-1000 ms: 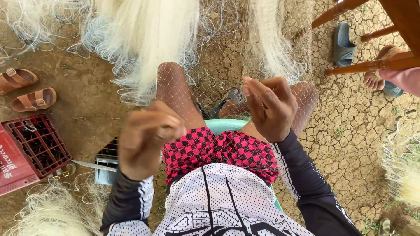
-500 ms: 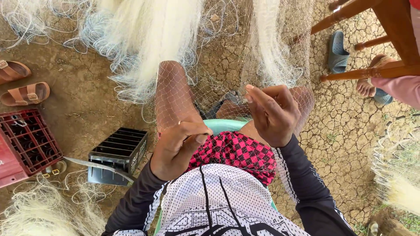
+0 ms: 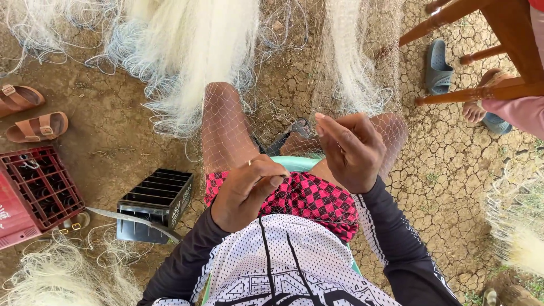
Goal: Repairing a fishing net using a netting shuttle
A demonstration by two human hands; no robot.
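Note:
A fine pale fishing net (image 3: pixel 266 122) drapes over both my knees and runs up into thick white bundles (image 3: pixel 192 51) on the ground ahead. My left hand (image 3: pixel 245 190), with a ring on one finger, rests on my left thigh above the pink and black checked shorts (image 3: pixel 306 198), fingers pinched together on the mesh. My right hand (image 3: pixel 350 150) is raised over the right knee with fingers curled, pinching a strand of the net. I sit on a teal seat (image 3: pixel 297 164).
A black slotted crate (image 3: pixel 154 201) and a red crate (image 3: pixel 37 190) stand at left, with a curved blade (image 3: pixel 133 218) between them. Brown sandals (image 3: pixel 31 113) lie far left. A wooden chair (image 3: pixel 481 51), another person's foot (image 3: pixel 481 105) and grey slippers (image 3: pixel 439 65) are upper right. Cracked dry earth all around.
My left hand dropped from chest height onto my left thigh and moved inward. The view shifted, revealing the black crate. My right hand stayed raised over the right knee.

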